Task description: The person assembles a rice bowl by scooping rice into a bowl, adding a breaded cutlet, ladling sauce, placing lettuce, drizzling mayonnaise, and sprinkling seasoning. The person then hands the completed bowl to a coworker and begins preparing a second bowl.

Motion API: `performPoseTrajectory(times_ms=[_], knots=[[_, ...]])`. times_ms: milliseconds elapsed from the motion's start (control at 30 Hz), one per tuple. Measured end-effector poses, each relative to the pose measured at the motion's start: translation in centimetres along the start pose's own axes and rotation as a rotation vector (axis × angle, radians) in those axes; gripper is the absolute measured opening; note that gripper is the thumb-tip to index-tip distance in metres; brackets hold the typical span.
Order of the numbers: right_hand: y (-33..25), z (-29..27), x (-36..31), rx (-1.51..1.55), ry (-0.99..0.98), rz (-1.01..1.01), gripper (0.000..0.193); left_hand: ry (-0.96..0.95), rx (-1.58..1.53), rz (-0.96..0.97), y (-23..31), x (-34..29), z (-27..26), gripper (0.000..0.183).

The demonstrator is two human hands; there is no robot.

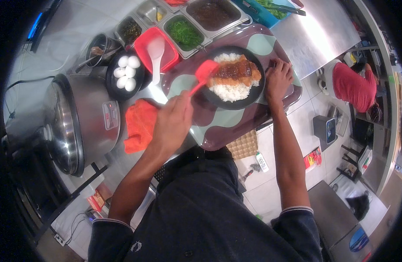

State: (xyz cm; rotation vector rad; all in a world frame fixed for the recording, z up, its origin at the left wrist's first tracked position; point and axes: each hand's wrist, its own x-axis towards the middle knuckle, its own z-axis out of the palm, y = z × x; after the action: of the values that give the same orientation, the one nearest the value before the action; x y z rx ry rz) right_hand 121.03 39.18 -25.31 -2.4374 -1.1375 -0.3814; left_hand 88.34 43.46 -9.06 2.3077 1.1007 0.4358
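My left hand (174, 123) grips the handle of a red spatula (204, 74), whose blade touches the left edge of the food. A black plate (257, 89) holds white rice (230, 91) topped with a fried cutlet under brown sauce (236, 70). The plate sits on a maroon tray with pale green wavy patches (218, 126). My right hand (277, 78) rests on the plate's right rim, fingers curled against it.
A large steel rice cooker (74, 122) stands at the left, an orange cloth (140, 124) beside it. Behind are a black bowl of white eggs (126, 73), a red container with a white spoon (156, 50) and steel pans of greens (183, 32). Another person in red (353, 85) crouches at right.
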Motion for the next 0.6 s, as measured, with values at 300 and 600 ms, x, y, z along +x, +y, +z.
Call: performPoseTrajectory(times_ms=[300,600], knots=[[-0.2,0.1,0.1,-0.014,0.058,-0.015,0.022,0.07,0.149,0.182,-0.7,-0.6,-0.2,0.031],[-0.2,0.3,0.2,-0.018,0.053,0.001,0.022,0.015,-0.049,0.158,2.4,2.4,2.7,0.026]])
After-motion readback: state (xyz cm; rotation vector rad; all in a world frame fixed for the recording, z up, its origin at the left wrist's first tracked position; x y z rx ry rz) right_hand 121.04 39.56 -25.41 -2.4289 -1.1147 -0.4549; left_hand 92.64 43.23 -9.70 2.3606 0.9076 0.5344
